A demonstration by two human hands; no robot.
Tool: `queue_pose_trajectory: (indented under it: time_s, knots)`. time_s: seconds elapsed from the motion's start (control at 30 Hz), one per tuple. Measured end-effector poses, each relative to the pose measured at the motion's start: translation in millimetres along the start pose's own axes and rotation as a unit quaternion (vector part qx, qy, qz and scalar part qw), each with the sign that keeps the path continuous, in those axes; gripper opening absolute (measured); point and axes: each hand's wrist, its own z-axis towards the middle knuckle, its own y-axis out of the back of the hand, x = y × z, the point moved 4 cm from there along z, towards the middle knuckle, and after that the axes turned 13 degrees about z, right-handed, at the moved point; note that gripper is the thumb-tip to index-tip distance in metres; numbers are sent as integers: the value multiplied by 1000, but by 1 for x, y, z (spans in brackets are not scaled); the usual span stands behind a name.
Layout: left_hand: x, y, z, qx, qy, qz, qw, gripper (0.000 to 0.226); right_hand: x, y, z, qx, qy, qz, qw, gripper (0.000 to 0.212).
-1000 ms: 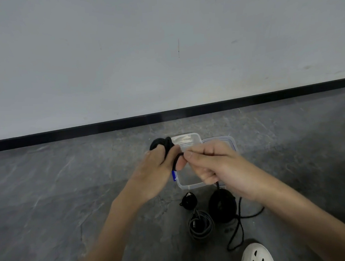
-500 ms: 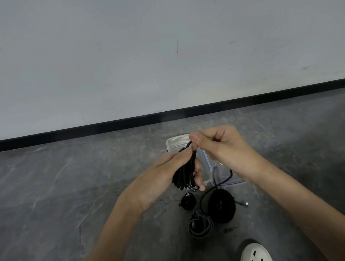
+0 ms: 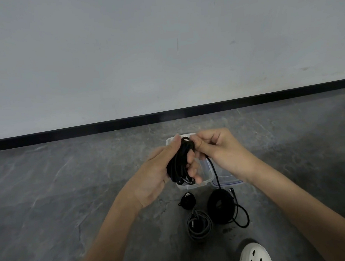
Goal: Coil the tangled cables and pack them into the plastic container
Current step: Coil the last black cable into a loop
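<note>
The left hand grips a looped black cable (its tail trailing down) over the plastic container — the right hand, at the cable's 2 o'clock, pinches its strand. A grey coil lies at the container's 6 o'clock.

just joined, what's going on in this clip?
A person is coiling a black cable above the open clear container. The left hand grips the wound bundle. The right hand pinches the strand at its top, and a loose tail runs down to the floor. A small black coil, a grey coil and a large black coil lie on the floor nearer the person, not packed yet.
</note>
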Motion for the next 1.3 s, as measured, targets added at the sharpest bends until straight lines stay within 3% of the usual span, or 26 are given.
queue_pose_trajectory:
  time_s: [0.17,0.37,0.6,0.8,0.97,1.13,1.3]
  knots:
    - [-8,10,0,-45,-49,-110,992,45,-16,-20,-3,43,-72,13,996,32]
    - [-9,19,-2,-139,-85,-135,977,39,-16,-30,-7,33,-111,16,993,38]
    - [-13,20,-1,-188,-120,-157,962,26,-18,-35,-12,52,-139,17,989,35]
    - [-6,27,2,-298,-123,-18,946,23,-10,-37,-19,82,-134,-14,988,33]
    - [5,37,0,-390,-53,168,904,24,-6,-42,-30,149,-144,-46,977,30]
    - [8,31,2,-314,18,324,892,23,7,-38,-32,167,-113,-35,979,24]
    - [6,15,-3,-201,95,352,909,70,21,-15,-25,84,-68,-10,994,31]
